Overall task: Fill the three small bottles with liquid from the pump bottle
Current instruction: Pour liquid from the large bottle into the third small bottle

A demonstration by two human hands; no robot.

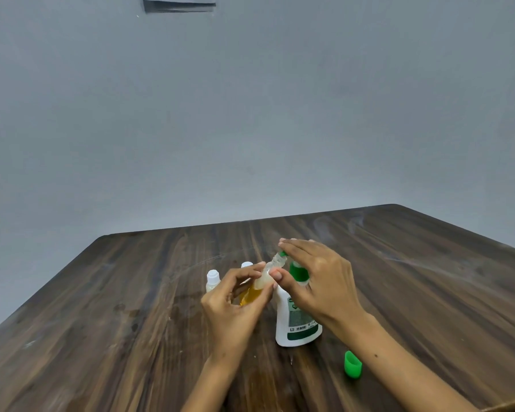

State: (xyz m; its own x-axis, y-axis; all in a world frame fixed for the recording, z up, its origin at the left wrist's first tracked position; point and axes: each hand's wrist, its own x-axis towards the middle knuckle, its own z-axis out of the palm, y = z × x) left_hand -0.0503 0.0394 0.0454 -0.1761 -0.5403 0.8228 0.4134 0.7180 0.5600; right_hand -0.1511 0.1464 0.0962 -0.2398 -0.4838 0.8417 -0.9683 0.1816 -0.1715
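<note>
A small clear plastic bottle [260, 285], partly filled with yellow liquid, tilts with its open neck at the green nozzle of the white pump bottle [296, 319]. The left hand [235, 301] pinches it; the right hand [318, 281] presses flat-fingered on the pump head. Left of the pump bottle stand two capped small bottles [213, 281]; right of it, nearer, lies a green cap [352, 364] on the dark wooden table [131, 292].

A dark wood-grain bench [131, 337] with rounded far corners stands against a plain grey wall. On it a white pump bottle [298, 322] with a green label and green pump stands upright near the middle. A green cap [352, 364] lies on its side just right of it, nearer the front edge. Two small capped bottles [213, 280] stand side by side farther back on the left, partly hidden.
</note>
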